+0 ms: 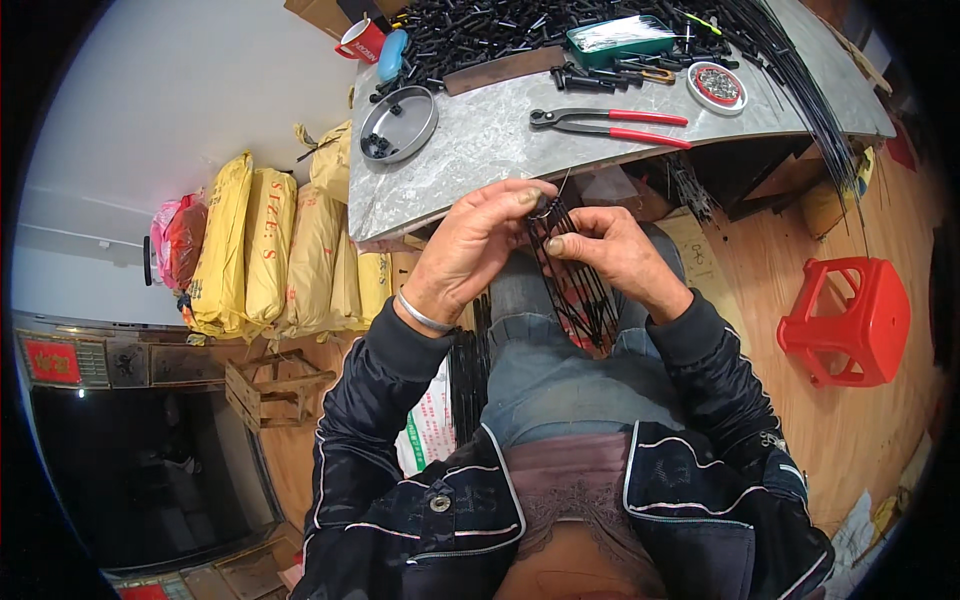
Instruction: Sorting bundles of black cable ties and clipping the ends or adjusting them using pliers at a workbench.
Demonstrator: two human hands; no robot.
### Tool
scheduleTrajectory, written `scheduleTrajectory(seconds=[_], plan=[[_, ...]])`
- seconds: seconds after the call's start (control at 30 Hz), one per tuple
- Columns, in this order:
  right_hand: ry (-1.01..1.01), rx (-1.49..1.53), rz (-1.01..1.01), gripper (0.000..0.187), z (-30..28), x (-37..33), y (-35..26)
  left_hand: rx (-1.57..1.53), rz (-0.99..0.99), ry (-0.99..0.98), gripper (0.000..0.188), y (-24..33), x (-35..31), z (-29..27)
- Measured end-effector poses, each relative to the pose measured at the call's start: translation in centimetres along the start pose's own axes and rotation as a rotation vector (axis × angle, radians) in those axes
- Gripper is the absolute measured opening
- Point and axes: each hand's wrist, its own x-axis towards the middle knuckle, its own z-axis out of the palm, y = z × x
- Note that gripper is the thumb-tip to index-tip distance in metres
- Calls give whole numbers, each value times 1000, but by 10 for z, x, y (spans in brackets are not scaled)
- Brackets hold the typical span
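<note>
Left hand narrow: thumb and fingers pinched the round black end piece at the top of a slim black frame of rods. Right hand held the frame's other side, lower down, thumb pressed to the rods, fingers partly hidden. The frame hung tilted over the person's lap, just off the near edge of the grey table. A fine wire stood out near the top; from my distance I could not tell whether it was fixed there.

On handling, my judgement: the left pinch needed to be firm and the right thumb close to it, so that the rods lay evenly and did not cross. Light pressure seemed wiser; rods that thin looked likely to bend or spring loose.

Containers, by size. Yellow sacks stood against the wall, contents hidden. Green tray on the table held heaped pale strips. Round grey dish held a few small black pieces. Small white dish, red inside, held metal bits. Red cup: contents unclear to me.
</note>
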Motion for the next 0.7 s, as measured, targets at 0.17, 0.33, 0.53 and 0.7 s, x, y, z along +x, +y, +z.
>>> scheduleTrajectory(seconds=[0.17, 0.33, 0.53, 0.7], plan=[[-30, 5, -12, 17, -2, -1, 0, 48, -1, -21, 24, 0, 2, -2], [-50, -13, -20, 17, -4, -1, 0, 47, 14, -21, 26, 2, 3, -2], [-12, 7, -8, 15, -3, 0, 2, 76, 32, -32, 25, 3, 2, -1], [-7, 21, -6, 14, -2, -1, 2, 93, 104, -59, 22, -1, 4, -5]])
